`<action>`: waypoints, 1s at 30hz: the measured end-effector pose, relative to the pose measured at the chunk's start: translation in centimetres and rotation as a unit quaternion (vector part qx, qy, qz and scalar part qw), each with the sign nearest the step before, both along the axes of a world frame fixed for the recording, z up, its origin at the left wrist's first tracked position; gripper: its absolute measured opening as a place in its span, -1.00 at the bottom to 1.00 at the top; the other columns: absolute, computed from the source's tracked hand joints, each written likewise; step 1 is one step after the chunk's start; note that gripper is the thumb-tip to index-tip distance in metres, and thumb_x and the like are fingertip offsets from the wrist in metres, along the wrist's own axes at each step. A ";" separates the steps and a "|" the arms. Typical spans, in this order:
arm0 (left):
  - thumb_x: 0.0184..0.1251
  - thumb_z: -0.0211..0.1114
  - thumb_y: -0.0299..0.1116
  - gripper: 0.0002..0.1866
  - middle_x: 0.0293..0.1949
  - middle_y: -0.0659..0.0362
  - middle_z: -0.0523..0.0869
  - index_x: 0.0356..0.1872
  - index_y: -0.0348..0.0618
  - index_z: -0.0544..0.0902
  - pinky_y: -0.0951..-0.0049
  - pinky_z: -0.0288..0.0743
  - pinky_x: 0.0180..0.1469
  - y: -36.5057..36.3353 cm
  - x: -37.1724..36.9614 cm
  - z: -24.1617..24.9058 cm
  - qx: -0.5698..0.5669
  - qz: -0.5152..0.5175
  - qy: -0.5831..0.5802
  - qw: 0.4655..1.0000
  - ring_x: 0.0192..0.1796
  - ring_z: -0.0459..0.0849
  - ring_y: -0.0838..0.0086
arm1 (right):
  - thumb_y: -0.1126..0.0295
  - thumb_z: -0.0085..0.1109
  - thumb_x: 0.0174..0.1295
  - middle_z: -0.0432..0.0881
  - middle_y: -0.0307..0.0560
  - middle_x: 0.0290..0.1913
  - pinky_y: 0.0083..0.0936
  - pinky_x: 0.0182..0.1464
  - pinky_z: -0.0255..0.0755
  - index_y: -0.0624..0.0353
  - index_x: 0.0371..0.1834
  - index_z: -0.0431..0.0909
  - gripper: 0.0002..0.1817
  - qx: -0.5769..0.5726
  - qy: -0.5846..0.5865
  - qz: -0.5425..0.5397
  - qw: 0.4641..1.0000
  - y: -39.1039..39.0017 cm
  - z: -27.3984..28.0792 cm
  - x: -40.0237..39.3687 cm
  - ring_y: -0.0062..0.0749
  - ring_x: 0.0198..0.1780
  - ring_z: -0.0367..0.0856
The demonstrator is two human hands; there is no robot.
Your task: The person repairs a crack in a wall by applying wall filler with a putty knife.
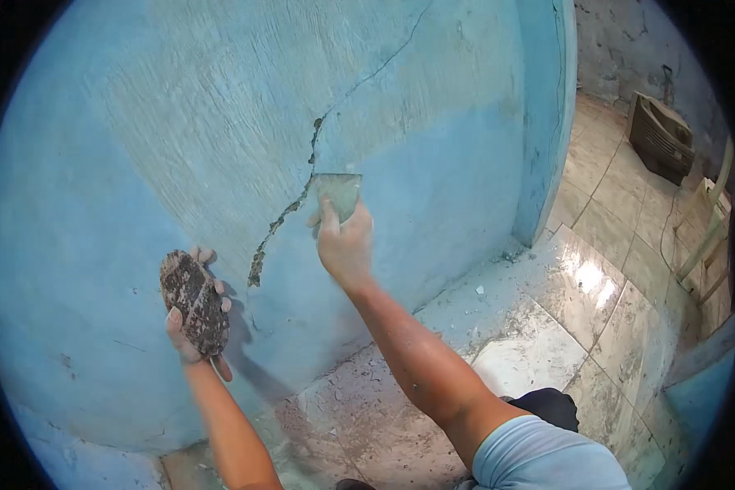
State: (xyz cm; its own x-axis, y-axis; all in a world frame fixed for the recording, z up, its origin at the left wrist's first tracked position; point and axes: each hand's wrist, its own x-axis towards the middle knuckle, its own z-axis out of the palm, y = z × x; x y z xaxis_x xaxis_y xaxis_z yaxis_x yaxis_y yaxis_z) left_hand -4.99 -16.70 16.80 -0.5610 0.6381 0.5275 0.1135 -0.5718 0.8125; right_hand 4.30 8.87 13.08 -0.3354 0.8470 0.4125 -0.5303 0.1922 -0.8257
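Note:
My left hand (186, 331) is wrapped round a rough, dark, oblong stone (194, 300), held up in front of the blue wall (433, 196). In my right hand (347, 245) is a flat, greenish-grey scraper (340, 193), its wide edge upward and close against the wall. The fingers cover its lower part, so any handle is hidden. Beside the scraper's left edge runs a jagged crack (284, 216), broken open in places and thinning toward the top right. Around it the paint is scraped to a pale, streaked surface (212, 106).
Dust and plaster bits (479, 290) litter the tiled floor (604, 212) along the wall's foot. A dark container (661, 135) stands on the tiles at upper right. The wall ends at a vertical corner edge (543, 163). Pale legs of some furniture (710, 220) show at far right.

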 end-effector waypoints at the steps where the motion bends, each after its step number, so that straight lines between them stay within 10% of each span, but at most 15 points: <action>1: 0.19 0.56 0.17 0.24 0.55 -0.15 0.39 0.72 -0.38 0.14 0.31 0.77 -0.10 0.0 -0.1 -0.1 0.000 -0.003 0.000 1.000 0.07 0.68 0.30 | 0.34 0.14 0.57 0.79 -0.02 -0.40 -0.27 -0.24 0.55 0.30 0.09 0.65 -0.75 -0.006 0.007 0.004 1.000 0.2 0.0 -0.2 -0.29 -0.38 0.75; 3: 0.18 0.57 0.16 0.23 0.55 -0.15 0.39 0.71 -0.38 0.15 0.31 0.77 -0.10 -0.1 -0.4 -0.2 0.001 -0.006 0.001 1.000 0.07 0.67 0.30 | 0.34 0.11 0.61 0.76 -0.12 -0.42 -0.40 -0.39 0.48 0.28 0.08 0.67 -0.76 -0.017 0.021 0.014 1.000 0.7 0.1 -0.8 -0.49 -0.47 0.66; 12: 0.17 0.58 0.12 0.22 0.58 -0.14 0.36 0.71 -0.37 0.16 0.29 0.77 -0.11 0.0 0.0 -0.1 0.008 -0.004 -0.009 1.000 0.08 0.68 0.29 | 0.32 0.14 0.53 0.79 0.39 -0.25 0.09 0.03 0.60 0.43 0.01 0.61 -0.70 0.148 -0.243 -0.058 0.957 -0.1 4.2 2.4 0.34 -0.07 0.82; 15: 0.17 0.57 0.12 0.22 0.59 -0.14 0.35 0.71 -0.38 0.16 0.30 0.77 -0.11 -0.1 -0.1 -0.2 0.003 -0.004 -0.010 1.000 0.08 0.68 0.29 | 0.35 0.14 0.51 0.73 0.56 -0.14 0.26 0.10 0.53 0.41 -0.01 0.60 -0.72 -0.145 0.017 0.078 0.986 0.3 1.7 -0.7 0.57 0.04 0.70; 21: 0.14 0.56 0.10 0.22 0.59 -0.15 0.34 0.71 -0.37 0.16 0.26 0.77 -0.12 0.2 0.1 -0.7 0.013 -0.003 -0.020 1.000 0.07 0.68 0.28 | 0.30 0.17 0.54 0.81 0.30 -0.23 0.13 -0.18 0.58 0.32 0.02 0.56 -0.74 0.137 -0.141 -0.113 0.974 0.0 2.0 -0.4 0.22 -0.27 0.81; 24: 0.13 0.57 0.11 0.23 0.59 -0.17 0.34 0.70 -0.39 0.17 0.28 0.78 -0.12 0.0 -0.4 -0.3 0.012 -0.005 -0.013 1.000 0.07 0.68 0.28 | 0.39 0.11 0.58 0.72 0.04 -0.48 -0.08 -0.49 0.46 0.21 -0.01 0.53 -0.88 -0.130 0.038 0.101 0.986 0.5 2.8 -0.5 -0.07 -0.56 0.69; 26: 0.13 0.57 0.13 0.23 0.59 -0.17 0.34 0.70 -0.40 0.18 0.29 0.78 -0.12 0.0 -0.3 -0.4 0.013 -0.010 -0.018 1.000 0.06 0.68 0.28 | 0.44 0.08 0.56 0.74 0.23 -0.39 0.09 -0.37 0.51 0.22 0.04 0.51 -0.87 -0.205 0.044 0.175 0.962 0.3 3.6 0.8 0.25 -0.47 0.70; 30: 0.21 0.57 0.08 0.22 0.60 -0.17 0.31 0.73 -0.38 0.09 0.21 0.77 -0.11 0.0 -0.8 -0.4 0.034 -0.048 -0.025 0.998 0.09 0.68 0.22 | 0.50 0.03 0.52 0.75 0.31 -0.26 0.37 -0.21 0.48 0.13 0.14 0.48 -0.80 0.129 -0.147 -0.081 0.977 -0.2 2.4 0.6 0.50 -0.24 0.73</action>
State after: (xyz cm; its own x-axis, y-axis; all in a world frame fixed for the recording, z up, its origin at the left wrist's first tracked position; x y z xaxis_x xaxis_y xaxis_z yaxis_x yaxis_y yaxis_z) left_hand -5.77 -16.65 16.43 -0.5253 0.6544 0.5439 0.0155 -0.6317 0.7750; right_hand 4.88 8.64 15.47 -0.3416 0.7798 0.5246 -0.2218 0.4755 -0.8513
